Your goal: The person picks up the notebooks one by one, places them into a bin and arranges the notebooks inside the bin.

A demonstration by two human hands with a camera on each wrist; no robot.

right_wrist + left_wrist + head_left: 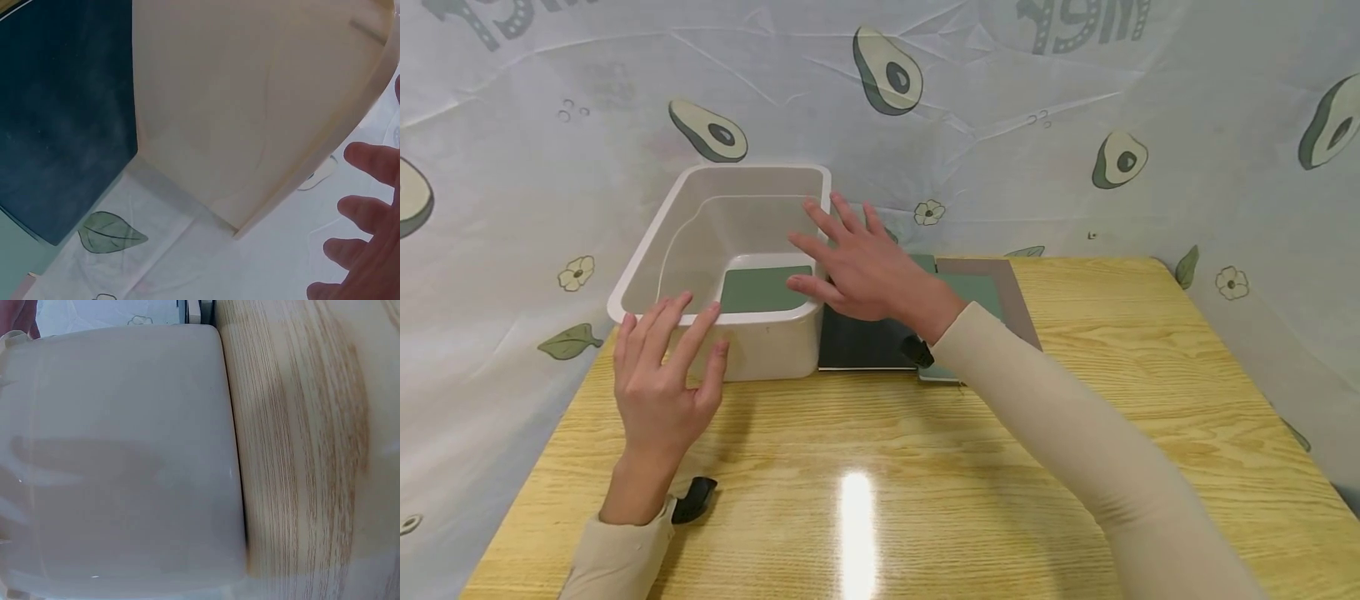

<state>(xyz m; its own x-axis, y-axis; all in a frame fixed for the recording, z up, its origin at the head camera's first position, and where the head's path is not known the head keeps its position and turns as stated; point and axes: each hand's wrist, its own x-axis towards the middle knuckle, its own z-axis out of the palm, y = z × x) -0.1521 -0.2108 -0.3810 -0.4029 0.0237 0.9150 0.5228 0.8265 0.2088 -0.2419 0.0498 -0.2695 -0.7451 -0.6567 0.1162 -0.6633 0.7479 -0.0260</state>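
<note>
left hand [662, 375]: back facing up, fingers spread, slightly bent, thumb apart. left forearm [617, 562]: sleeved, at lower left of head view. right hand [865, 267]: fingers fanned, pointing forward and left. right forearm [1037, 408]: sleeved, extended diagonally.

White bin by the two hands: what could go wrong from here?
If the white bin gets nudged rightward, it might shove the dark flat item lying right beside it. Nudged left, it could overhang the table, whose left edge looks close. If tipped, the green item inside may slide.
</note>
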